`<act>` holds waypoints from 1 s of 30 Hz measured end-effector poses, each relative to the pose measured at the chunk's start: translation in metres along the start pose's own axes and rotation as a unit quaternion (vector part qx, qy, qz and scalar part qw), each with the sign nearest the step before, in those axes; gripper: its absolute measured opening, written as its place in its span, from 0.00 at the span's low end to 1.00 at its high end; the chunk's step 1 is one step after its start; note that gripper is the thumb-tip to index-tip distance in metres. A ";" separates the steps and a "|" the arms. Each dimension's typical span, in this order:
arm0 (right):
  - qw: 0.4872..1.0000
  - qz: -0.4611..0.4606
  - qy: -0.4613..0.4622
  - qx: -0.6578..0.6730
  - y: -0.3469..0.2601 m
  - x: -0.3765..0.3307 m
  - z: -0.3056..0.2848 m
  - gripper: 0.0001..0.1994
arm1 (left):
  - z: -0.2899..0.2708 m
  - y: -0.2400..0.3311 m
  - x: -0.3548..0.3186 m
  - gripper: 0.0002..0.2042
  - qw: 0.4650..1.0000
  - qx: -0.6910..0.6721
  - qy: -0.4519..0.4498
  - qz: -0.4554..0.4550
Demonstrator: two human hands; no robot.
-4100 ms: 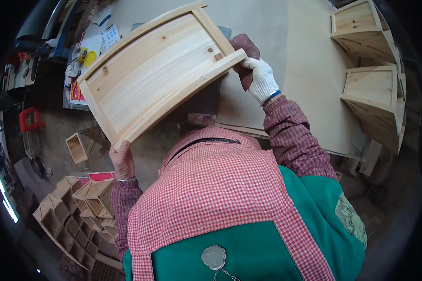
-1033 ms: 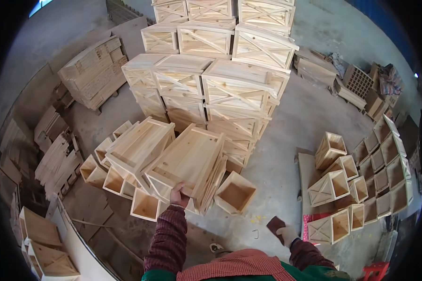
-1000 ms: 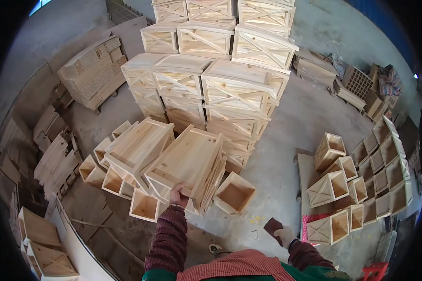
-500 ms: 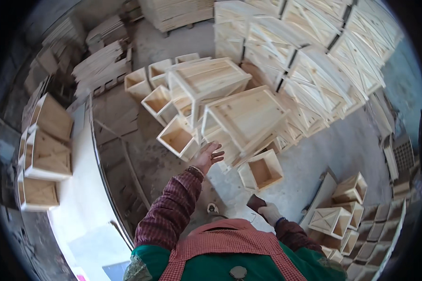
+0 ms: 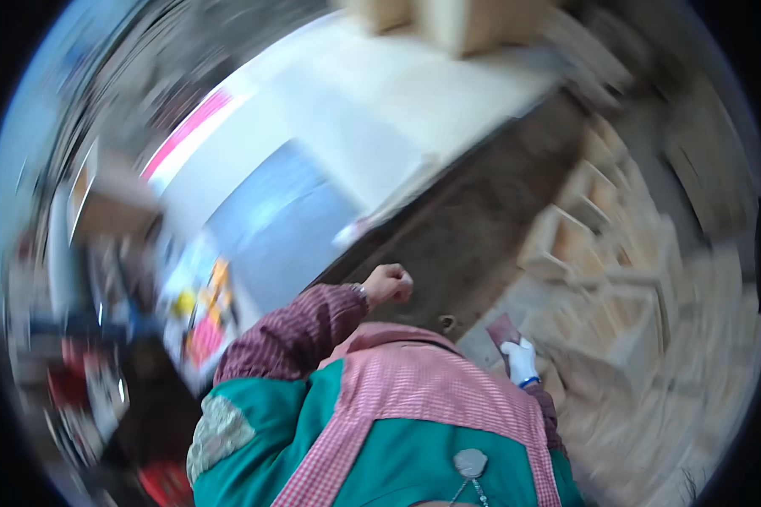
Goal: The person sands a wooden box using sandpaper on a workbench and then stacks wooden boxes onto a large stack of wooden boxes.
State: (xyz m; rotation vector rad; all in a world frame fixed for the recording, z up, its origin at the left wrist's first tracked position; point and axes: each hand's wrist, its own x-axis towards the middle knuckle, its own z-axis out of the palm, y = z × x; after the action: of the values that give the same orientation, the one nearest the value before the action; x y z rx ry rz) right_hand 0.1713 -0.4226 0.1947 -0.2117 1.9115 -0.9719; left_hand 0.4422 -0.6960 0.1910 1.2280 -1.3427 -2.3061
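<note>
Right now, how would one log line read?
left hand: curled, no object visible; right hand: gloved, holding maroon pad; wooden crates: blurred at right

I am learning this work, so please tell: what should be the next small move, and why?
Perhaps open the left hand toward the light bench: it is curled, seems empty and is near the bench's edge, while the gloved right hand holds a reddish-brown pad.

Table [image 5: 473, 89]: off-white top, blue-grey panel [image 5: 283, 215] on it, hot-pink strip [image 5: 190, 131] along its far-left edge. Right of table: boxes [image 5: 562, 241], pale tan, blurred. Near side of table: apron [image 5: 448, 384] pink-and-white check, top [image 5: 283, 418] green, sleeve [image 5: 300, 329] maroon, finely patterned. Glove [image 5: 522, 362] white, blue wristband [image 5: 529, 383]; pad [image 5: 502, 329] dull maroon.
</note>
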 end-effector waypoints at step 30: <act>0.950 -0.214 0.227 -0.033 0.075 -0.102 0.018 0.22 | -0.107 0.041 0.149 0.12 0.998 0.004 -0.011 0.056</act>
State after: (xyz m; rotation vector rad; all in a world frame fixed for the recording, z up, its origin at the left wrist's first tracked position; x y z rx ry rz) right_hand 0.2587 -0.3295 0.2064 -0.4925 2.3784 -1.3310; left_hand 0.4184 -0.8660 0.1153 1.1032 -1.3909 -2.2464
